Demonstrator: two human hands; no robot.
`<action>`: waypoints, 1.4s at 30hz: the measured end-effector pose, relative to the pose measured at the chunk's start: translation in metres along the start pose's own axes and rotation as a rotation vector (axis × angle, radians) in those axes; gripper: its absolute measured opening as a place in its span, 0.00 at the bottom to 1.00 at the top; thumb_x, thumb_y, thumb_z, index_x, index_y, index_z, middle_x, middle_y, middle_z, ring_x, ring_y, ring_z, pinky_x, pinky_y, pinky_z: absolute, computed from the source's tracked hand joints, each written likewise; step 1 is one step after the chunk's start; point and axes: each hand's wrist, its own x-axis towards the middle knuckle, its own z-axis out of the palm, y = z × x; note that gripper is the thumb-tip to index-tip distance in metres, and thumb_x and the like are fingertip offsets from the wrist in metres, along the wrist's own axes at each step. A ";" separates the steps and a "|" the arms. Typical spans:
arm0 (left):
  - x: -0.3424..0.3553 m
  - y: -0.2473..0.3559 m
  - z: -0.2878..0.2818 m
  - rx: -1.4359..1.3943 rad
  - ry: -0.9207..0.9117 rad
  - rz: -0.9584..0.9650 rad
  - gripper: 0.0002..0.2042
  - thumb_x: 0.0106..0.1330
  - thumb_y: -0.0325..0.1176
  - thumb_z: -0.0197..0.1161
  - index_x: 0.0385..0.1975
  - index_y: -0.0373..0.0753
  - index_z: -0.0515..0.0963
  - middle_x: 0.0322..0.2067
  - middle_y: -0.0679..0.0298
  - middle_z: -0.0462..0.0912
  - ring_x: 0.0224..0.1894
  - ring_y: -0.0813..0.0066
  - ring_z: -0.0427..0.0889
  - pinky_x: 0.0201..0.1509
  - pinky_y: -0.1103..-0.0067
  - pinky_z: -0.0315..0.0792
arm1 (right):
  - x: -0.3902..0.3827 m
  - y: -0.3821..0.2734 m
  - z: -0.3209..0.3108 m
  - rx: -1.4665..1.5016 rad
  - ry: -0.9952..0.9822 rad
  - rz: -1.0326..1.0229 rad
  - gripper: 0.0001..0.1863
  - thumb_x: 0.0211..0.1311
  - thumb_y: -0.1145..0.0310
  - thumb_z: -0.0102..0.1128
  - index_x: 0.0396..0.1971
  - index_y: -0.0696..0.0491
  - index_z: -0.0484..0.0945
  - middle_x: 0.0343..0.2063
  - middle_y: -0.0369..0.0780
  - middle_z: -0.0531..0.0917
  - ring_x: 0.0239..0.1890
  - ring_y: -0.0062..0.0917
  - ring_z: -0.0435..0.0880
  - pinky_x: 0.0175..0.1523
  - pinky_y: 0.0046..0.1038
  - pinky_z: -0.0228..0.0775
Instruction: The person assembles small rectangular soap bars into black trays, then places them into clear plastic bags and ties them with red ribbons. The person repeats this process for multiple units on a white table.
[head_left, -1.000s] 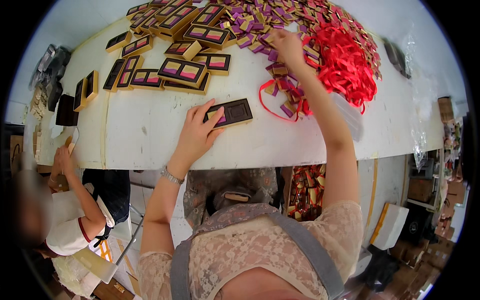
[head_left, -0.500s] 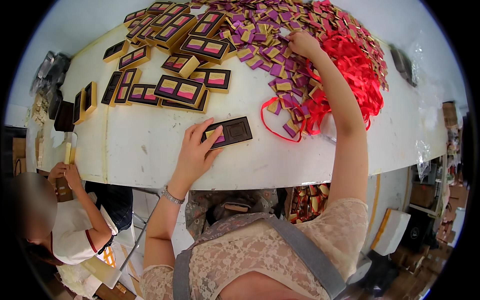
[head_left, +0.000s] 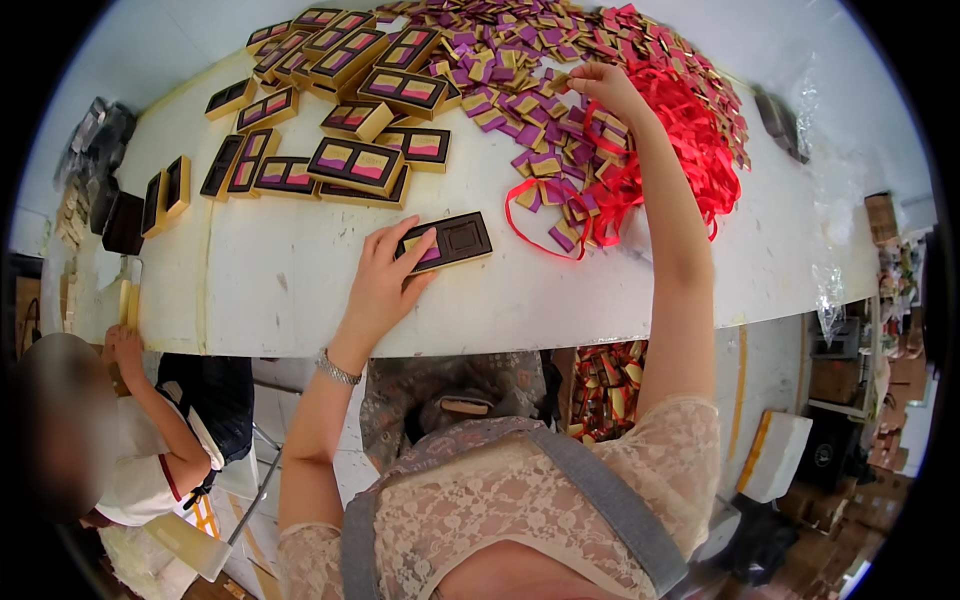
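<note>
My left hand (head_left: 378,272) grips the left end of a small dark, gold-edged box (head_left: 465,238) lying on the table, its thumb over a purple-and-gold packet (head_left: 425,248) in the left compartment. The right compartment holds nothing. Farther off, my right hand (head_left: 610,88) is over a heap of small purple-and-gold packets (head_left: 495,100), fingertips pinched together. Whatever lies between them is too small to make out. Tangled red ribbons (head_left: 690,150) are beside my right forearm, and one ribbon loop (head_left: 515,208) curls toward the box.
Filled two-compartment boxes (head_left: 355,165) are stacked at the far left, and two boxes (head_left: 165,195) without packets stand nearer the edge. Red packets (head_left: 690,60) spread at the far right. Another person (head_left: 150,450) works at the left end of the white table (head_left: 270,310).
The whole view has shifted slightly. Relative to the heap, my right hand has drawn a little nearer to me, fingertips together. My left hand keeps its hold on the box.
</note>
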 end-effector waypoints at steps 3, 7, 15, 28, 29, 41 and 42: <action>-0.004 -0.005 0.002 -0.100 0.045 -0.089 0.29 0.53 0.28 0.70 0.59 0.42 0.72 0.61 0.59 0.67 0.59 0.56 0.67 0.62 0.70 0.67 | -0.068 -0.082 0.050 0.275 -0.180 -0.123 0.10 0.62 0.73 0.60 0.43 0.58 0.78 0.35 0.36 0.83 0.35 0.17 0.80 0.41 0.21 0.72; -0.006 0.005 -0.003 -0.221 0.018 -0.167 0.31 0.53 0.28 0.70 0.60 0.42 0.70 0.62 0.61 0.67 0.61 0.61 0.68 0.63 0.73 0.68 | -0.151 -0.149 0.126 -0.035 -0.459 -0.249 0.09 0.64 0.75 0.57 0.44 0.55 0.80 0.35 0.35 0.83 0.36 0.16 0.80 0.43 0.20 0.73; -0.013 -0.002 -0.001 -0.201 0.041 -0.133 0.29 0.51 0.29 0.71 0.57 0.41 0.72 0.59 0.61 0.68 0.60 0.61 0.69 0.60 0.72 0.72 | -0.206 -0.143 0.189 0.071 0.064 -0.055 0.10 0.53 0.68 0.68 0.22 0.55 0.75 0.23 0.37 0.81 0.26 0.22 0.80 0.32 0.25 0.71; -0.015 -0.010 0.003 -0.146 0.080 -0.078 0.28 0.50 0.32 0.72 0.55 0.41 0.74 0.57 0.59 0.70 0.59 0.58 0.68 0.60 0.70 0.69 | -0.215 -0.133 0.177 -0.581 0.085 -0.761 0.13 0.50 0.63 0.69 0.35 0.53 0.82 0.41 0.39 0.82 0.48 0.32 0.78 0.50 0.35 0.70; -0.018 -0.011 0.004 -0.127 0.066 -0.051 0.28 0.50 0.32 0.72 0.54 0.41 0.74 0.57 0.58 0.70 0.59 0.58 0.69 0.60 0.70 0.69 | -0.219 -0.132 0.187 -0.670 0.059 -0.840 0.16 0.50 0.64 0.70 0.39 0.53 0.82 0.47 0.40 0.82 0.53 0.33 0.77 0.55 0.37 0.69; 0.003 -0.265 -0.214 1.235 0.472 -0.536 0.27 0.54 0.47 0.67 0.52 0.42 0.74 0.44 0.49 0.77 0.49 0.53 0.75 0.50 0.60 0.71 | -0.231 -0.136 0.211 -0.252 -0.175 -0.676 0.24 0.45 0.63 0.74 0.43 0.53 0.75 0.57 0.47 0.74 0.49 0.42 0.77 0.53 0.37 0.71; 0.008 -0.259 -0.220 1.276 0.353 -0.844 0.38 0.52 0.61 0.64 0.59 0.43 0.69 0.53 0.44 0.72 0.57 0.46 0.69 0.55 0.57 0.68 | -0.230 -0.151 0.216 -0.290 -0.180 -0.731 0.24 0.45 0.62 0.73 0.43 0.52 0.75 0.57 0.45 0.74 0.49 0.41 0.77 0.53 0.37 0.71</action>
